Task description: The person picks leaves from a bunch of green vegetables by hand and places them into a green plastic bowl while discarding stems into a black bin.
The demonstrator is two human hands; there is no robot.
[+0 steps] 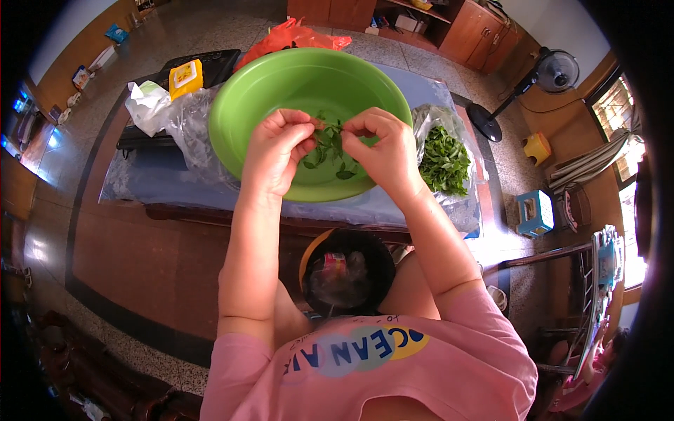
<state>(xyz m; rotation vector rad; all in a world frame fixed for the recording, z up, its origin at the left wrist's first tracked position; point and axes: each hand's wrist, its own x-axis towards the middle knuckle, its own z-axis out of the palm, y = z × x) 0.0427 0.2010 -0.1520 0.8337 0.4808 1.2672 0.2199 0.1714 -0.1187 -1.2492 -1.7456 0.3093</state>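
Over a large green plastic basin [242, 89], my left hand [276, 150] and my right hand [382, 147] pinch a small sprig of leafy greens [329, 141] between thumb and fingers. The sprig hangs between my fingertips, its leaves spread apart. Part of the basin floor shows behind it, and loose leaves cannot be told apart from the sprig's lower leaves. Right of the basin, a heap of green leaves [445, 163] fills an opened clear plastic bag [476, 139].
The basin stands on a low table with a bluish cover [174, 176]. Crumpled clear plastic [192, 137], a yellow wipes pack [186, 79] and a red plastic bag [295, 38] lie around it. A dark bin [376, 273] with rubbish stands between my knees. Another person [584, 379] is at lower right.
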